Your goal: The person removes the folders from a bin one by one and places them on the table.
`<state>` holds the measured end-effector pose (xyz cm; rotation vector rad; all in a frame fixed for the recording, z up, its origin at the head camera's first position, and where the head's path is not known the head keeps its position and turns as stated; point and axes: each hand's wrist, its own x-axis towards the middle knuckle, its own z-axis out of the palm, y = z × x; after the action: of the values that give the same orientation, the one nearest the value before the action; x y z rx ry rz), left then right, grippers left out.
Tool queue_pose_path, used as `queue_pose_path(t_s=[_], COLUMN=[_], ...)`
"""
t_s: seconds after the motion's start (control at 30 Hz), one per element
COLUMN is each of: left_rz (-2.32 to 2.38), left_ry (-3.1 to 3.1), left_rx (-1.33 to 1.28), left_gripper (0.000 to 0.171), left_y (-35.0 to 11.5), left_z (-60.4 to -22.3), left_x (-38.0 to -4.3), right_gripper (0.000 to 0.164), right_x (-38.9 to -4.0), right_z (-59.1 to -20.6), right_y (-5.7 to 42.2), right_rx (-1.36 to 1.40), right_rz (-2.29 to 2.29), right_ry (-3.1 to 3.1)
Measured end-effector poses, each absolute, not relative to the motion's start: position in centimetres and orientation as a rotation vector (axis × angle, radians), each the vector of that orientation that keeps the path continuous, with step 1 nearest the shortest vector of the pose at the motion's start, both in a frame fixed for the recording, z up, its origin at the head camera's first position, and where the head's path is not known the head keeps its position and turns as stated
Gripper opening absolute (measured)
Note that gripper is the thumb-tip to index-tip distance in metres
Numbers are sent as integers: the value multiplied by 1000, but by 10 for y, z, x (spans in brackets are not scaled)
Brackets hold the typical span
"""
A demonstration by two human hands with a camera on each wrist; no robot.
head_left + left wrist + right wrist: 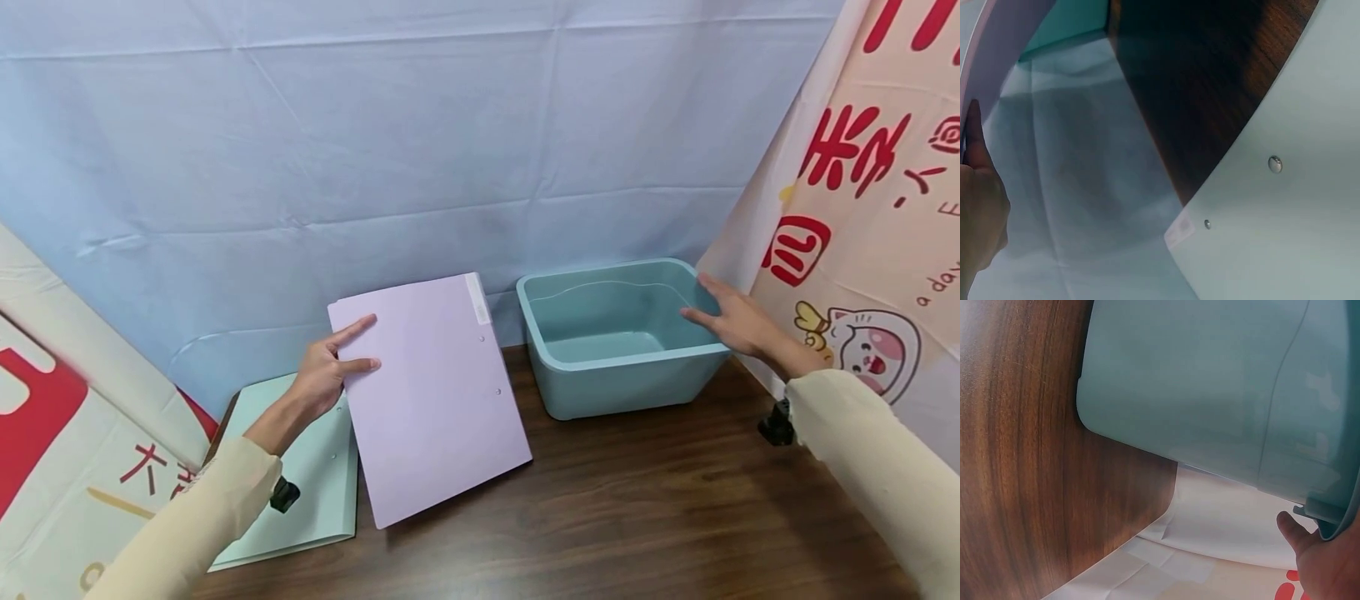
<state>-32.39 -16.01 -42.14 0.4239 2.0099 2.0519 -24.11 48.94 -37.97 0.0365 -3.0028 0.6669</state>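
My left hand grips a lilac file folder by its left edge, thumb and forefinger lying on the front cover. The folder is tilted, partly over a mint-green folder that lies on the table at the left. In the left wrist view that mint folder shows its metal studs. To the right, a teal plastic bin stands on the table with nothing seen inside. My right hand is at the bin's right rim, thumb and fingers spread; whether it presses the rim is unclear.
The dark wooden table carries everything. Behind it hangs a pale blue cloth. Printed cloths hang at both sides, the right one close beside the bin and my right arm.
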Motion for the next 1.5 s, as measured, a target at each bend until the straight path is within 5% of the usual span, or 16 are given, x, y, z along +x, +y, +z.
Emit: queue_pose_path(t_s=[1.5], left_rz=[1625], left_ry=[2123], left_rx=[317], left_gripper=[74], left_y=[-130], left_z=[-495], left_x=[-366], right_gripper=[97], right_x=[-239], right_z=[-379], right_y=[487], right_rx=[24], right_rz=[657], right_ry=[-3011])
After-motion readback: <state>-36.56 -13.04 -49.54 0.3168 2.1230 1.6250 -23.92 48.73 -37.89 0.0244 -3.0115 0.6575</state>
